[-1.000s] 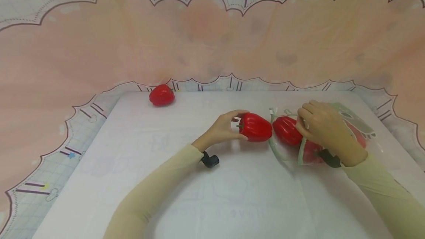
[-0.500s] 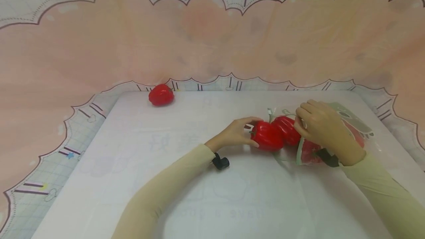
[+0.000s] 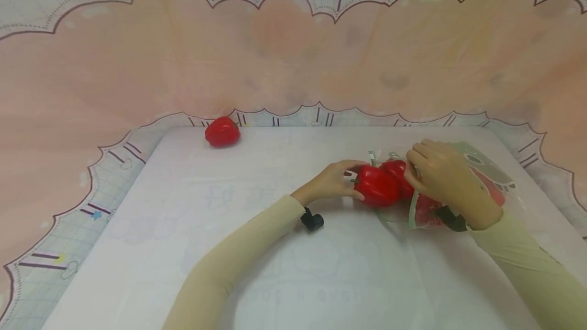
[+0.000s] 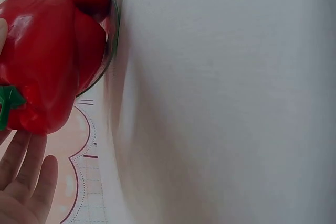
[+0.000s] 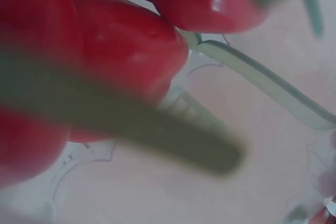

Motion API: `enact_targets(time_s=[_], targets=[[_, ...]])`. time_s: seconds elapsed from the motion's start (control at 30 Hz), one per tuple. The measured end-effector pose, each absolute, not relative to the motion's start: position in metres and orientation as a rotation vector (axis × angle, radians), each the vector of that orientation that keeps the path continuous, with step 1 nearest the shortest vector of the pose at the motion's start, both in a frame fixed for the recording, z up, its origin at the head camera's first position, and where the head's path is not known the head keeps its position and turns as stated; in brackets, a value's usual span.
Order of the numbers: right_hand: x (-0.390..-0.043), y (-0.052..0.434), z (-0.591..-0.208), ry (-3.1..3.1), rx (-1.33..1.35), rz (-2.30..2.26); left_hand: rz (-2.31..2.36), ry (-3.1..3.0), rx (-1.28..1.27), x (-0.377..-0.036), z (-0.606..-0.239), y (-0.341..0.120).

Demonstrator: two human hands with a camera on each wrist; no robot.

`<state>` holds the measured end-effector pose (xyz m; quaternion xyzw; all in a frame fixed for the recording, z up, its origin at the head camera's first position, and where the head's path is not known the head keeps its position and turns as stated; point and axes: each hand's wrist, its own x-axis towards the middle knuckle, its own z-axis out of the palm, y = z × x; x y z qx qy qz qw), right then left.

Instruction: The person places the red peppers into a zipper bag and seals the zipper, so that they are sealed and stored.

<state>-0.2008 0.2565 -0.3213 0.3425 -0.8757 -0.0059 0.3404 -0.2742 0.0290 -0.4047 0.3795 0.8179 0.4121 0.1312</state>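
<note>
My left hand grips a red bell pepper by its stem end and holds it in the mouth of a clear plastic bag with a green rim. In the left wrist view the same pepper fills the top left, half past the bag rim, with my fingers below it. My right hand pinches the bag's upper rim and holds it up. Other red peppers lie inside the bag; the right wrist view shows them close up behind the blurred green rim.
A further red pepper lies alone at the far left of the white mat. The mat sits on a pink and grid-patterned cloth that rises as a backdrop behind.
My left hand has carried the pepper to the right, from beside the bag's mouth into it, up against the pepper inside. My right hand has kept its hold on the rim.
</note>
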Motion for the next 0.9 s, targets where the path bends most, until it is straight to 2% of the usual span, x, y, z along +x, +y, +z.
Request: enact_targets(time_s=[0.6,0.9], targets=[[-0.201,0.255,-0.324,-2.294,0.875,0.015,1.181,2.447,1.091,-0.276,-0.406,0.046],[-0.2,0.255,-0.324,-2.292,0.878,0.019,1.149,2.557,1.005,-0.274,-0.404,0.054]])
